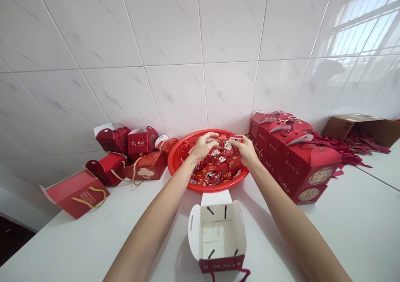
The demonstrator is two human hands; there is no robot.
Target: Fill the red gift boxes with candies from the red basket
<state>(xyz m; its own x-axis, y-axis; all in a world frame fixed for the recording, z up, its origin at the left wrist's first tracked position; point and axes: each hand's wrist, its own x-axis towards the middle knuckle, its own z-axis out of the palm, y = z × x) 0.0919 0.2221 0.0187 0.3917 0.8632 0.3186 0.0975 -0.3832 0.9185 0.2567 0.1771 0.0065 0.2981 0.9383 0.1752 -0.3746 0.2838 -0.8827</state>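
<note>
A red plastic basket (pixel 208 189) heaped with red-wrapped candies (pixel 212 169) stands against the tiled wall. My right hand (pixel 246 152) is over its right side, fingers closed on a dark red candy packet (pixel 228 146) with a pale round print. Just left of that packet is my left hand (pixel 204 146), its fingers bent and apart, with nothing visible in them. Between my forearms, in front of the basket, sits an open gift box (pixel 218 236), white inside and empty. Its flaps are spread, and a dark red cord handle hangs at the near side.
Several red gift boxes (pixel 146 165) with cord handles are grouped to the left, one (pixel 79 194) nearer the table's left edge. Stacked dark red boxes (pixel 287 161) stand close to my right forearm. Beyond them, a cardboard carton (pixel 371 127) lies with dark red ribbon-like pieces spilling out.
</note>
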